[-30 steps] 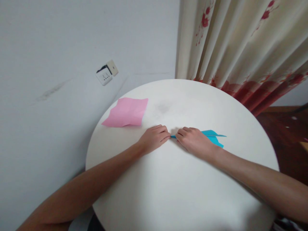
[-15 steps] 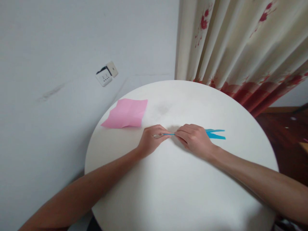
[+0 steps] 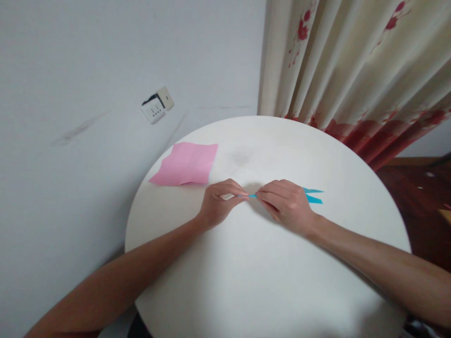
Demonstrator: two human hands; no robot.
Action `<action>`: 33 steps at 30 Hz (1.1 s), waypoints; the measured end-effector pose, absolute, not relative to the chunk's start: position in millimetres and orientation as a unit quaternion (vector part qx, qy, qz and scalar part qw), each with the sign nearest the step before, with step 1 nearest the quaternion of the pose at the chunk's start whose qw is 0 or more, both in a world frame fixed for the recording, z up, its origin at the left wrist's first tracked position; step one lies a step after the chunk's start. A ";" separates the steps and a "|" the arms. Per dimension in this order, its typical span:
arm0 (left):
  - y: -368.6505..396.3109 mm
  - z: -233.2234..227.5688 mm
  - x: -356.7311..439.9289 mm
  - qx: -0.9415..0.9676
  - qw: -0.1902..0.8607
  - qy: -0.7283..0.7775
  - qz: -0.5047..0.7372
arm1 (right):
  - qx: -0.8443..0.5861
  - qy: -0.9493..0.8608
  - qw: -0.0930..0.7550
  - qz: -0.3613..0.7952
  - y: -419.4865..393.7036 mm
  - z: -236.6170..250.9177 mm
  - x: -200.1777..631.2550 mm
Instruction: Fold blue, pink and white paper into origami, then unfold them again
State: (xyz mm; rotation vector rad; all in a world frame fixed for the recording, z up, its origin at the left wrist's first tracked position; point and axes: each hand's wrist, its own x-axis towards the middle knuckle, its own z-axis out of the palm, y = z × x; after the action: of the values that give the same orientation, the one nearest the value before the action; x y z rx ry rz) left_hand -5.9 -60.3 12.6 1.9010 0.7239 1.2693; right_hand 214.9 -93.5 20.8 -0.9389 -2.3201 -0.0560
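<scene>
Between my hands runs a narrow piece of folded blue paper (image 3: 314, 199). My left hand (image 3: 221, 202) pinches its left end between thumb and fingers. My right hand (image 3: 287, 204) is closed round its middle, a short gap from the left fingertips. Two pointed blue tails stick out past the right hand's far side, spread like a fork. The stretch under the right hand is hidden. A pink sheet of paper (image 3: 188, 163) with faint creases lies beyond my left hand.
Both hands are over a round white table (image 3: 225, 281). A pale wall with a socket plate (image 3: 153, 111) rises at the left. A cream and red curtain (image 3: 338, 70) hangs behind the table at the right.
The blue tails show a little less beyond my right hand and have shifted slightly left. Both hands keep their pinch on the paper. The view has tilted slightly.
</scene>
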 end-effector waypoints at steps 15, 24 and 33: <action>-57.3 13.2 -11.0 0.718 0.399 0.265 0.504 | -0.315 -0.859 0.400 -0.048 -91.6 21.5 213.9; -65.2 10.8 -0.6 0.609 0.489 0.366 0.506 | -0.333 -0.842 0.406 -0.120 -91.1 22.5 212.9; -71.3 7.2 5.3 0.578 0.522 0.349 0.521 | -0.352 -0.849 0.350 -0.181 -94.5 21.1 205.4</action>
State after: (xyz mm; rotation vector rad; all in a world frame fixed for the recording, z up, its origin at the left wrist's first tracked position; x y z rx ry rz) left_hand 5.3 -71.3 7.2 1.3850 0.8363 1.2489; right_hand 205.4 -94.5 21.1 -0.9123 -2.1990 -0.4694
